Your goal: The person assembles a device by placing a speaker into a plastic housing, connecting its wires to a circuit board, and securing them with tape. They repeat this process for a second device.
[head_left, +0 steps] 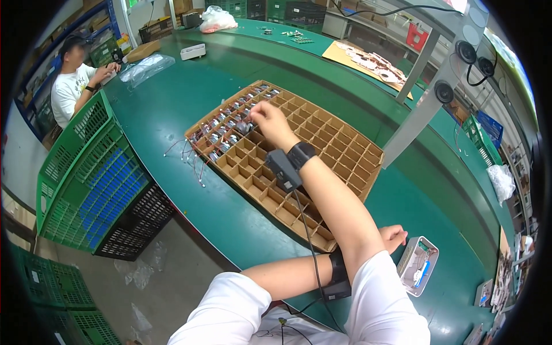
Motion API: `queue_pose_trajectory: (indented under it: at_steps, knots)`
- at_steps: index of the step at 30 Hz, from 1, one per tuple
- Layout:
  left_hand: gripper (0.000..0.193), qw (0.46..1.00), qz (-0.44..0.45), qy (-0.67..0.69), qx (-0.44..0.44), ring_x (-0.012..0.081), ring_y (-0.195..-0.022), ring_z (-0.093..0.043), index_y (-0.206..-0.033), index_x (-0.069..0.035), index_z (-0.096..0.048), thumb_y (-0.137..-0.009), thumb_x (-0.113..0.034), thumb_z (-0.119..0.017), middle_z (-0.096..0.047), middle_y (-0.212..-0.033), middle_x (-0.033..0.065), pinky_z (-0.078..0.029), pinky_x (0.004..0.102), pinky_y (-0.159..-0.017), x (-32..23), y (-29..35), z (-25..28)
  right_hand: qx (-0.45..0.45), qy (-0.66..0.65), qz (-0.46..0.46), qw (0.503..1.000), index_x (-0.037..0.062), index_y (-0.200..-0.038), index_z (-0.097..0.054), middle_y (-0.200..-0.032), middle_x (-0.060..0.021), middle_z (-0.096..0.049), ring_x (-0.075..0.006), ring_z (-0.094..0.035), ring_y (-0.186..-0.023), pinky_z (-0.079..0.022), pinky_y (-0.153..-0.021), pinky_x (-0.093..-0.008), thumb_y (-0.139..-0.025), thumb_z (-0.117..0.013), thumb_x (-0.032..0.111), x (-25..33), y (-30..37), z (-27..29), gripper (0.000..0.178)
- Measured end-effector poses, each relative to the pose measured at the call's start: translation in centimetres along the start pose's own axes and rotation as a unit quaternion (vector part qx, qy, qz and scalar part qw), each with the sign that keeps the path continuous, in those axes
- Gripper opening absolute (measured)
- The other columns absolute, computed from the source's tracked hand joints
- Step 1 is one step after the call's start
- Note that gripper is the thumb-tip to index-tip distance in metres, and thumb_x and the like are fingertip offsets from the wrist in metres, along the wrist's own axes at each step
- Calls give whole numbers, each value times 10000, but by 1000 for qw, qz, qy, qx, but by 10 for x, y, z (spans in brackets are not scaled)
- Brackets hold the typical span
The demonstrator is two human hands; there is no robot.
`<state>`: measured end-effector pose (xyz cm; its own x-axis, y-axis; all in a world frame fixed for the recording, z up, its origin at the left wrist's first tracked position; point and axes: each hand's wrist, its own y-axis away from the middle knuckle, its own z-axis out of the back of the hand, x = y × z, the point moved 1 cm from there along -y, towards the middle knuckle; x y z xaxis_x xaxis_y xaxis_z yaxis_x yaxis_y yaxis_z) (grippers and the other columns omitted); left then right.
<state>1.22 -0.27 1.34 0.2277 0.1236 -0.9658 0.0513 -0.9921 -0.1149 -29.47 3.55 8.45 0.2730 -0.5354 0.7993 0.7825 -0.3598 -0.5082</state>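
My right hand (272, 122) reaches over a cardboard tray (339, 150) divided into many small cells. Its fingers are pinched together above a small grey part with wires (244, 126), which seems to be at the fingertips. Several similar small wired parts (216, 138) fill the cells on the tray's left side, and thin leads hang over its edge. Under my right arm, my left forearm crosses to the right. My left hand (393, 237) has curled fingers, partly hidden by the right elbow, beside an opened pale plastic case (413, 265) with a blue part and a green board inside.
Black devices are strapped to both wrists, with a cable (309, 230) trailing across the tray. Green crates (86, 178) stand at the left edge. A person (72, 86) works at the far left. A grey post (422, 95) rises beyond the tray; cardboard (368, 64) lies behind.
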Motion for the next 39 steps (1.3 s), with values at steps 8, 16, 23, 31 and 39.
queue_pose_trajectory:
  at_steps: [8, 16, 23, 31, 39]
  knots:
    - [254, 996, 17, -33, 81, 156, -885, -562, -1038, -69, -592, -980, -285, -471, -607, -935, 101, -451, 287, -797, 6, 8, -3, -143, -233, 17, 962, 22, -946, -514, -781, -10, -543, -97, -562, -701, -462, -652, -234, -959, -492, 69, 103, 14, 62, 54]
    - [392, 928, -344, -97, 105, 229, -1246, -415, -1289, -36, -461, -961, -246, -510, -472, -1326, 123, -324, 379, -1037, 31, -3, 8, -48, -73, 33, 996, 27, -949, -511, -730, -9, -532, -77, -528, -616, -436, -555, -219, -950, -504, 68, 149, 98, 127, 42]
    - [237, 857, -302, -406, 100, 264, -1024, -558, -1109, -64, -580, -900, -170, -544, -587, -1096, 116, -455, 388, -853, 22, 14, 18, -59, -40, -47, 996, 34, -934, -516, -703, 10, -528, -63, -498, -546, -392, -464, -214, -944, -512, 87, 138, 163, 158, 54]
    - [188, 776, -155, -575, 208, 309, -750, -644, -1013, -89, -645, -866, -155, -547, -661, -808, 104, -513, 380, -652, -84, 52, 16, -140, -98, -122, 978, 50, -948, -508, -711, 4, -519, -63, -487, -540, -387, -454, -205, -959, -492, 106, 137, 226, 194, 59]
    - [282, 959, -131, -237, 77, 165, -841, -619, -1136, -36, -569, -905, -193, -611, -627, -985, 71, -486, 290, -728, -135, 68, 70, -223, -178, -91, 954, 61, -961, -505, -738, -4, -514, -68, -460, -528, -344, -440, -192, -971, -502, 144, 174, 269, 216, 84]
